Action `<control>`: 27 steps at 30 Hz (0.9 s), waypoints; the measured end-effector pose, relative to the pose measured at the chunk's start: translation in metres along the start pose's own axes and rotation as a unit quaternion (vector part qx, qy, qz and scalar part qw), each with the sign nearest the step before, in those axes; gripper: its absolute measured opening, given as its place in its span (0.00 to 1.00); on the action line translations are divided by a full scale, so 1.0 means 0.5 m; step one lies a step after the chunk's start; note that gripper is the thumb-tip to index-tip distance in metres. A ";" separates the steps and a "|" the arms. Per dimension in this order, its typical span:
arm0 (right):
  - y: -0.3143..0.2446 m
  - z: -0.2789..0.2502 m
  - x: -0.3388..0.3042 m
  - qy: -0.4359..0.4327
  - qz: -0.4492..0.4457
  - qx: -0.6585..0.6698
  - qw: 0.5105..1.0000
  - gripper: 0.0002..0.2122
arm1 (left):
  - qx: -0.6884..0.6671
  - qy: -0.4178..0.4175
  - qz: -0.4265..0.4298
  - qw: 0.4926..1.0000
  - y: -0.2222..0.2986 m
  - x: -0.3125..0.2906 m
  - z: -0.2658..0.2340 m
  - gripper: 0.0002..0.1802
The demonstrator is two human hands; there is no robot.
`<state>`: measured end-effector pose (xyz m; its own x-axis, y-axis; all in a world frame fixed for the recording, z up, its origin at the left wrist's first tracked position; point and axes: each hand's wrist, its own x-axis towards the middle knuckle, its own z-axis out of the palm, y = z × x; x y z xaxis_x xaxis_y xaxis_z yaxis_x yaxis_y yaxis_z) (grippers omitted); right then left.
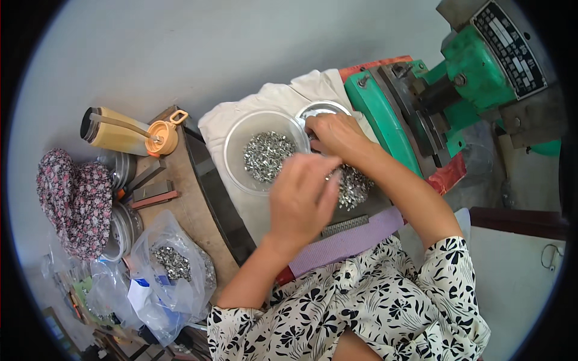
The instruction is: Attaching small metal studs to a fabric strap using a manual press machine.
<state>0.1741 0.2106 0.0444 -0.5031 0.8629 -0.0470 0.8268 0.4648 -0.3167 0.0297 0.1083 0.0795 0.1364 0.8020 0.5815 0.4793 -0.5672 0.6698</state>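
A clear round plastic tub (231, 157) holds many small shiny metal pieces (270, 156). At its near right side is my left hand (301, 195), slightly blurred, fingers bent and thumb apart; I see nothing held in it. A loose heap of similar metal pieces (354, 188) lies to its right, partly under my right forearm. My right hand (338, 135) reaches over a smaller round dish (322, 105) behind the tub. Its fingers are drawn together at the dish's near rim, and whatever they hold is hidden.
A green machine (385, 117) stands close on the right. Light cloth (271, 99) lies under the tub; a purple textured strip (349, 237) runs along the front edge. To the left are a yellow bottle (117, 129), a floral cloth item (75, 204) and a plastic bag (201, 256) of metal pieces.
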 end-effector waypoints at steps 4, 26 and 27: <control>0.023 0.026 0.008 0.025 -0.052 -0.031 0.998 0.09 | 0.017 -0.014 -0.059 0.998 -0.012 0.027 -0.023 0.13; 0.062 0.004 -0.018 0.002 0.025 0.245 0.969 0.08 | 0.021 -0.053 -0.188 0.981 -0.041 0.043 -0.018 0.07; 0.064 -0.003 -0.025 0.003 0.063 0.325 0.943 0.08 | 0.021 -0.052 -0.188 0.981 -0.042 0.041 -0.017 0.07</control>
<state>0.2074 0.2151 0.0365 -0.4080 0.9052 -0.1187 0.5497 0.1398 -0.8236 0.0154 0.1352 0.0815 0.0292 0.9691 0.2450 0.5468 -0.2206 0.8077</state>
